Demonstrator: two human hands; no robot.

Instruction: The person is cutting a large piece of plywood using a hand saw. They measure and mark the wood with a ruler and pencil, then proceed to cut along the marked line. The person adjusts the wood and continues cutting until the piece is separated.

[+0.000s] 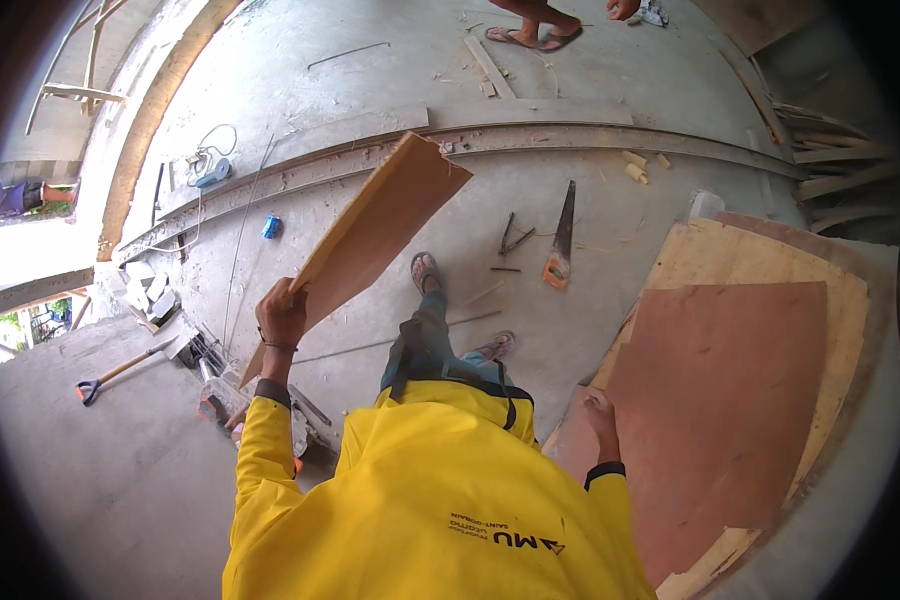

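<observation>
My left hand (pixel 282 318) is closed around the edge of a long reddish-brown plywood strip (pixel 375 235), which slants up and away to the right, off the floor. The strip's far end looks rough. Low on the right, my right hand (pixel 600 412) has its fingers curled in, and whatever may be inside them is hidden. It appears in front of the left edge of a large reddish plywood sheet (pixel 720 390); whether it touches the sheet I cannot tell. That sheet lies on a paler plywood sheet (pixel 840 300).
A handsaw (pixel 560 245) and pliers (pixel 513 236) lie ahead of my feet. Beyond them a long metal beam (pixel 530 137) crosses the floor. A shovel (pixel 120 373) and rubble (pixel 150 295) are on the left. Another person's feet (pixel 538 35) show at the top.
</observation>
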